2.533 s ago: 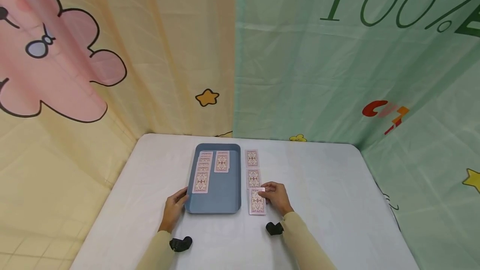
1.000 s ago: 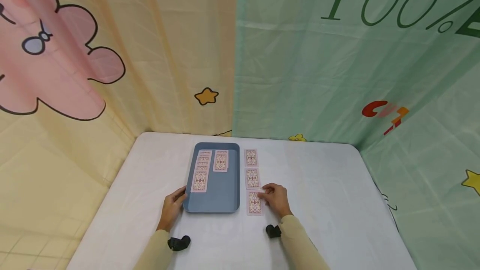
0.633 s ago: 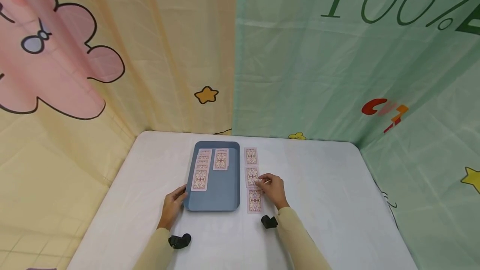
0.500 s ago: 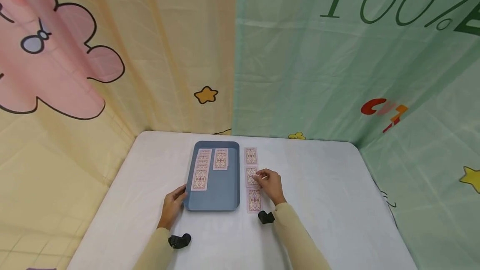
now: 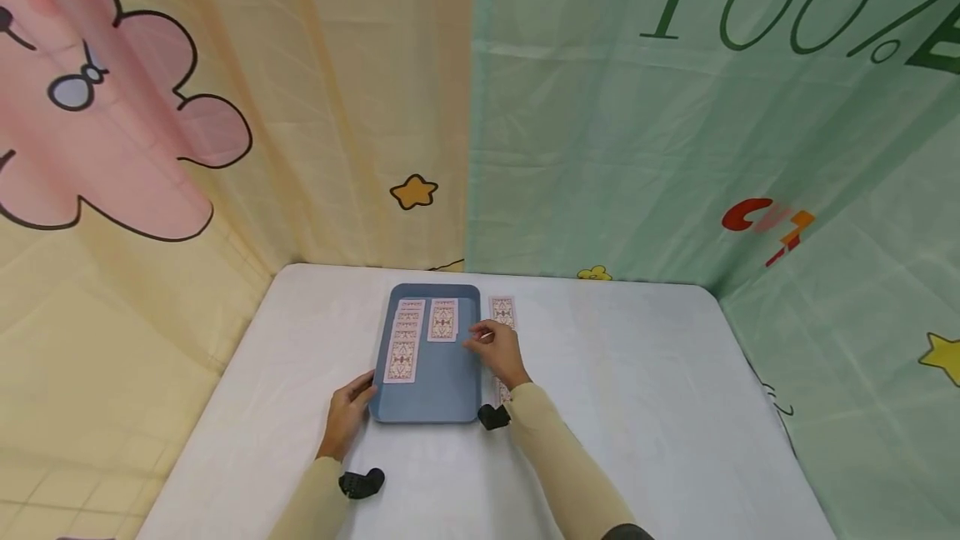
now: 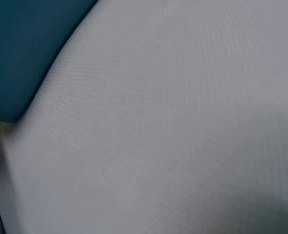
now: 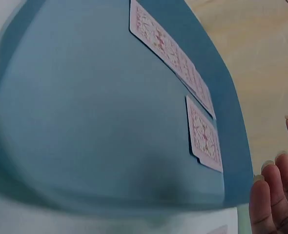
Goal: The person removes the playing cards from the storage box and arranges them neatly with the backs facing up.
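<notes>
A blue-grey tray (image 5: 431, 398) lies on the white table. In it are a left column of overlapping face-down playing cards (image 5: 401, 361) and a shorter overlapped group of cards (image 5: 443, 321) at the upper right. My left hand (image 5: 347, 415) touches the tray's left rim with its fingers nearly straight. Over the right rim hovers my right hand (image 5: 497, 350), fingers loosely bent, and no card shows in it. Right of the tray, the far card (image 5: 502, 311) shows mostly; the near card (image 5: 503, 392) is partly covered by my right arm. My right hand hides the place between them.
The white table (image 5: 615, 373) extends on both sides of the tray. Printed curtains (image 5: 585, 148) stand behind it and at its sides. Black wrist cameras, one at the left wrist (image 5: 362, 483) and one at the right (image 5: 493, 417), sit near the hands.
My right hand set down and let go of the nearest card in the right-hand column. It then moved up and left over the middle card to the tray's right rim. The left hand stayed put.
</notes>
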A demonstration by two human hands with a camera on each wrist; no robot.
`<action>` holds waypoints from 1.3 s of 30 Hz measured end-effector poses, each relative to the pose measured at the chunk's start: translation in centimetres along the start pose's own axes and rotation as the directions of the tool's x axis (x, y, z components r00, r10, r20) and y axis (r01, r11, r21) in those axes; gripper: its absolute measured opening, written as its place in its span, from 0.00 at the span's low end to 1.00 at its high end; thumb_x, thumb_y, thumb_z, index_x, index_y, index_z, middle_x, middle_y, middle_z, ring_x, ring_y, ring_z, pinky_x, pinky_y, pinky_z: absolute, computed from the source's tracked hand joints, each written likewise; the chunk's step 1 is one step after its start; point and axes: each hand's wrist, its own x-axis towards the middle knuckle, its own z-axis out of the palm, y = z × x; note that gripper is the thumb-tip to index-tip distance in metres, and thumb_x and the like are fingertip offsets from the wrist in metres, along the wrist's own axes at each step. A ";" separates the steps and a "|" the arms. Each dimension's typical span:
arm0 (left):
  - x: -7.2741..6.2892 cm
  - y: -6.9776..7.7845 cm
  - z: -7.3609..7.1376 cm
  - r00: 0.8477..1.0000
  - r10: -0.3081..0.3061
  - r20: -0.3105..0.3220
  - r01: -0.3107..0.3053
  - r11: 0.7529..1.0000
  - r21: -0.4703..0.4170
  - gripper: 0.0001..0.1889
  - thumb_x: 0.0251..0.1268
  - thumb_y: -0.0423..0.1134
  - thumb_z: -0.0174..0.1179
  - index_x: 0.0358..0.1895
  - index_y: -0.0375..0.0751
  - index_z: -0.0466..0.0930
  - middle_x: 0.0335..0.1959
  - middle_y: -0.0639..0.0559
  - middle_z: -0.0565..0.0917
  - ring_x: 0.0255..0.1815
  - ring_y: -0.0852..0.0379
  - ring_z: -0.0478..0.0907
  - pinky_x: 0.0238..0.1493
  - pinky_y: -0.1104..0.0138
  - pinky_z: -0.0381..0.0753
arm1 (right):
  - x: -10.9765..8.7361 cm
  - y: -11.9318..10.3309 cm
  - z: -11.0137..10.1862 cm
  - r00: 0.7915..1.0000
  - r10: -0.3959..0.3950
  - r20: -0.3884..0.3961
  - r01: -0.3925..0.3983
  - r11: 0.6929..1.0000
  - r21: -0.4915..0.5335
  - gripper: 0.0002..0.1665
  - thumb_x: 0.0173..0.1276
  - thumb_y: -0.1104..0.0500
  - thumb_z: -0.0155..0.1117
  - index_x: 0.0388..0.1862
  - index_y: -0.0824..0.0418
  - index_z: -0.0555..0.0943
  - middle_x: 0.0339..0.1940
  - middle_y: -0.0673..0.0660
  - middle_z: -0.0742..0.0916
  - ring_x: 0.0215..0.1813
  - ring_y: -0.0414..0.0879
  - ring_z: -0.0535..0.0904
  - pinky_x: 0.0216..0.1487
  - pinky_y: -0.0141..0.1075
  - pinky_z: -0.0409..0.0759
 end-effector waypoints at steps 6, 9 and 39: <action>-0.2 0.1 0.1 1.000 0.015 -0.013 -0.015 1.000 0.010 0.21 0.71 0.30 0.50 0.65 0.26 0.68 0.65 0.32 0.71 0.67 0.43 0.66 0.53 0.81 0.66 | 1.0 -0.7 2.8 0.998 -0.031 0.052 0.031 0.999 -0.012 0.16 0.54 0.67 0.75 0.43 0.69 0.84 0.33 0.59 0.85 0.33 0.43 0.78 0.35 0.33 0.78; -0.1 0.0 0.2 1.000 0.021 -0.011 -0.021 1.000 -0.004 0.21 0.71 0.30 0.51 0.65 0.25 0.68 0.65 0.31 0.71 0.67 0.42 0.66 0.52 0.82 0.66 | 1.4 -0.7 4.1 0.996 -0.043 0.080 0.044 0.999 -0.007 0.18 0.53 0.69 0.75 0.45 0.69 0.83 0.36 0.61 0.85 0.34 0.44 0.78 0.36 0.32 0.78; -0.2 -0.3 0.2 0.998 0.043 -0.036 -0.044 0.999 -0.015 0.20 0.70 0.28 0.52 0.63 0.23 0.69 0.61 0.30 0.74 0.64 0.40 0.70 0.50 0.81 0.68 | 2.6 -0.9 11.2 0.980 0.082 0.179 -0.041 0.974 -0.221 0.33 0.48 0.62 0.80 0.54 0.64 0.80 0.51 0.57 0.82 0.50 0.48 0.77 0.57 0.41 0.74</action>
